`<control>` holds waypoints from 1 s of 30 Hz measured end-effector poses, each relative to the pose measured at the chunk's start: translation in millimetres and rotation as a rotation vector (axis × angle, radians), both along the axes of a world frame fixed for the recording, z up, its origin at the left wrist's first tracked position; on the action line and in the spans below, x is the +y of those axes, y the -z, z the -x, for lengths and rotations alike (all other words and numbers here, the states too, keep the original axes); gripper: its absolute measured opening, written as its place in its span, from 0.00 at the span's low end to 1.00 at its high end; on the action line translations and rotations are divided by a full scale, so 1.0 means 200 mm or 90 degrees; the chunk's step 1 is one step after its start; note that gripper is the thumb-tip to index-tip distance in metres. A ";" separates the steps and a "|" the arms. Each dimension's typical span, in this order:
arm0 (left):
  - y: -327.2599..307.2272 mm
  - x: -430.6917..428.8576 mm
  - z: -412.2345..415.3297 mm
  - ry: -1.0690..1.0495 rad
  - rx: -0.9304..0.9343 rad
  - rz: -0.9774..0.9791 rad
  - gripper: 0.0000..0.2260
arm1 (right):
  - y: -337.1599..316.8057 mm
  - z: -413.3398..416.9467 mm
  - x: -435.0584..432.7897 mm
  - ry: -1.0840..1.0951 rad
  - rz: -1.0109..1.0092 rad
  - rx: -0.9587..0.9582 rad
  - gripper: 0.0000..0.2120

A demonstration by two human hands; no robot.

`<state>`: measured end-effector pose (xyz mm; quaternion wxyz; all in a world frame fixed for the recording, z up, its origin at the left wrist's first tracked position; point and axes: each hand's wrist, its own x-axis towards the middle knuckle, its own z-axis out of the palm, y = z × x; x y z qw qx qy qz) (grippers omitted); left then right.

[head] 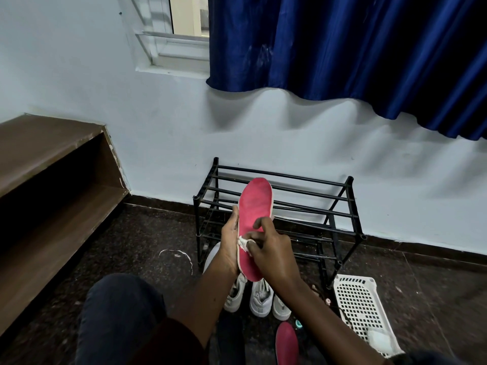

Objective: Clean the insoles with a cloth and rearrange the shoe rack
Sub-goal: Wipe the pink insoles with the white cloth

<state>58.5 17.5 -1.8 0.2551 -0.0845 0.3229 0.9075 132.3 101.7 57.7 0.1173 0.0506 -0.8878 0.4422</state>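
1. Pink-red, with a pale rim, the insole [254, 222] is hanging in the air in front of the black shoe rack [284, 204]. It is touching only the two hands.
2. Its long axis is running nearly upright in the view. The rounded toe end is pointing up and away toward the wall [158, 140], the heel end is pointing down toward the person, and the red face is turning toward the camera.
3. The left hand [230, 243] is holding the insole along its left edge, over the lower half. Its grip is closing round that edge, with the thumb lying up along the rim.
4. The right hand [268, 251] is pinching a small white cloth [243, 243]. Its grip is curling round the wad and pressing it onto the red face near the left edge, about mid-length.
5. A second insole [286, 341] is lying on the floor [147, 233] at the bottom edge of the view, its rounded end pointing away from the person.
6. White shoes [259, 299] are sitting on the floor along the rack's front edge, below the held insole.
7. A white perforated basket [361, 306] is lying on the floor by the rack's front right corner.
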 end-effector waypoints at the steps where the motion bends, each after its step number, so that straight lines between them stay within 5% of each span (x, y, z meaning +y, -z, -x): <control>1: -0.02 0.00 -0.01 0.002 0.004 0.003 0.35 | 0.00 0.01 0.00 0.009 -0.003 0.004 0.12; 4: -0.05 0.02 -0.04 -0.007 -0.007 0.003 0.26 | -0.03 0.08 0.00 0.040 -0.054 0.073 0.11; 12: -0.06 0.01 -0.05 -0.014 0.043 -0.019 0.21 | -0.11 0.27 0.01 0.088 -0.013 0.063 0.11; 23: -0.02 0.00 -0.01 -0.025 -0.025 -0.035 0.38 | -0.01 0.05 0.00 -0.010 -0.016 0.029 0.10; 30: -0.06 0.04 -0.07 -0.026 -0.040 0.013 0.23 | -0.08 0.26 0.00 0.058 -0.051 0.091 0.11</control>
